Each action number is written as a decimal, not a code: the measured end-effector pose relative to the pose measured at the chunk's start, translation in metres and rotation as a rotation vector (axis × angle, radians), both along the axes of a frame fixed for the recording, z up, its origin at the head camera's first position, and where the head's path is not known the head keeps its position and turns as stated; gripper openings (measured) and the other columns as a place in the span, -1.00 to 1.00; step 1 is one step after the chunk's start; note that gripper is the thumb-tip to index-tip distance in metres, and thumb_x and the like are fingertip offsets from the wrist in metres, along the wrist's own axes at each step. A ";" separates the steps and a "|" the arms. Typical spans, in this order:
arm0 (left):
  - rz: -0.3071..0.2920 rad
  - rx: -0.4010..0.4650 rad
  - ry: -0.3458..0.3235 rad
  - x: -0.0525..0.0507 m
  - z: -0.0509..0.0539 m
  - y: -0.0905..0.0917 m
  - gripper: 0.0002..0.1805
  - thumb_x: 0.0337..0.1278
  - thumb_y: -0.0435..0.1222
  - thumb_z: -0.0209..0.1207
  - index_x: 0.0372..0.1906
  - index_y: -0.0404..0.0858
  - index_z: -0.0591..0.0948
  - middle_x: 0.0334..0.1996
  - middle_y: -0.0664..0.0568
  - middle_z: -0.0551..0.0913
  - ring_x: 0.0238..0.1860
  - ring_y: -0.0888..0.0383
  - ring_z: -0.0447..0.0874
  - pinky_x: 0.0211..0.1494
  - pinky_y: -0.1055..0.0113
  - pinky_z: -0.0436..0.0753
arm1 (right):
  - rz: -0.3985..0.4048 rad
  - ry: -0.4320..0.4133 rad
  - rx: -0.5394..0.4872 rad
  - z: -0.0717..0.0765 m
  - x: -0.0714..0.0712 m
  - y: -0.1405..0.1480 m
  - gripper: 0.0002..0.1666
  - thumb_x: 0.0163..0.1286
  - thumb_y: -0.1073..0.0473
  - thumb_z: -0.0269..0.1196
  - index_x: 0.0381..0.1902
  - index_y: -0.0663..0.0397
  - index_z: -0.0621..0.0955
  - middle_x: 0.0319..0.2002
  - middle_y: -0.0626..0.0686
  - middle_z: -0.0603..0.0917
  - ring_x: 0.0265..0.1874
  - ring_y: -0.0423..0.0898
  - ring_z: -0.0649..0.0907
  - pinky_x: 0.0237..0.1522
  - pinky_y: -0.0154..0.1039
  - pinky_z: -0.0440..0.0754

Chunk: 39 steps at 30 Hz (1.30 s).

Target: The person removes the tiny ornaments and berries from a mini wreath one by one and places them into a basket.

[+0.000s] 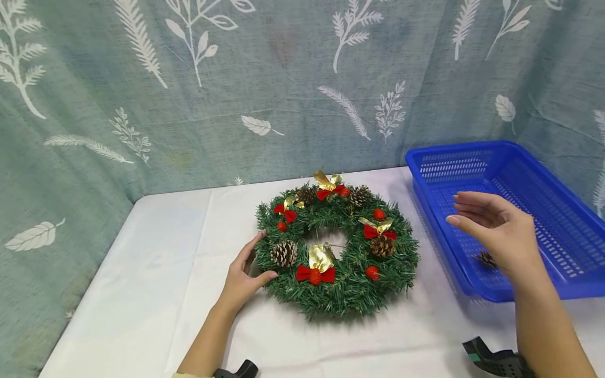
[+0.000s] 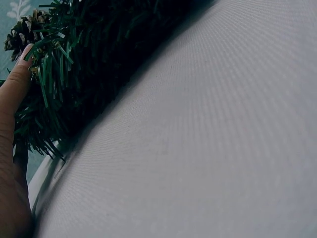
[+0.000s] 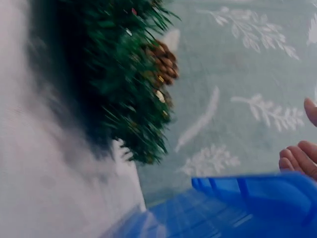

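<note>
Neither hand is clamped on anything: the left hand [image 1: 243, 278] rests thumb and fingers, well apart, against the left edge of a round green artificial-pine wreath [image 1: 347, 296], while the right hand [image 1: 498, 231] hovers with its fingers gently curved and the thumb apart from them. Nearest me, a black plastic wrist device [image 1: 501, 362] sits by the right forearm. The wreath lies flat on a white cloth-covered table [image 1: 137, 273], its front dressed with a red fabric bow [image 1: 327, 275] under shiny gold ribbon [image 1: 320, 256]; a white-tipped brown pinecone [image 1: 284, 253] sits just beside the left hand. To the right, below the raised hand, a small brown pinecone [image 1: 486, 258] lies in a blue plastic perforated basket [image 1: 553, 194]. Behind everything hangs a grey-green curtain [image 1: 293, 94] printed with white leaves.
</note>
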State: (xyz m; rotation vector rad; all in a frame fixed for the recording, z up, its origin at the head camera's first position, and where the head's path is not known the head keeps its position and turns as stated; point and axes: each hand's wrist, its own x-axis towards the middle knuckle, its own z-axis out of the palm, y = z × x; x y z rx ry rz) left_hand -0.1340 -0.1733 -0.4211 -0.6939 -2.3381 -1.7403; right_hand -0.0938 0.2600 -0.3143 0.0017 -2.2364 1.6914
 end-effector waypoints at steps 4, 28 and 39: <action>0.009 0.001 0.005 0.002 0.003 -0.001 -0.05 -0.20 -0.63 0.33 0.41 -0.42 0.17 0.37 -0.33 0.20 0.40 0.45 0.07 0.38 0.60 0.13 | 0.097 0.071 -0.085 -0.004 0.001 -0.015 -0.50 0.14 0.45 0.34 0.08 0.29 0.55 -0.09 -0.08 0.67 -0.09 -0.29 0.64 -0.09 -0.55 0.57; 0.011 -0.008 -0.067 -0.011 -0.024 -0.012 -0.01 -0.14 -0.51 0.37 0.46 -0.15 0.17 0.44 -0.10 0.16 0.44 0.35 0.01 0.38 0.63 0.09 | 0.319 0.388 -0.104 -0.048 0.000 -0.082 -0.24 -0.09 0.68 0.34 0.16 0.54 0.40 0.10 -0.05 0.59 0.10 -0.16 0.57 0.17 -0.39 0.47; 0.004 -0.004 -0.083 -0.004 -0.010 -0.006 -0.05 -0.10 -0.51 0.35 0.46 -0.21 0.17 0.44 -0.10 0.17 0.46 0.19 0.00 0.38 0.62 0.09 | 0.251 0.335 -0.004 -0.074 -0.010 -0.086 -0.26 -0.07 0.63 0.36 0.15 0.48 0.42 0.12 -0.22 0.56 0.13 -0.20 0.55 0.20 -0.42 0.43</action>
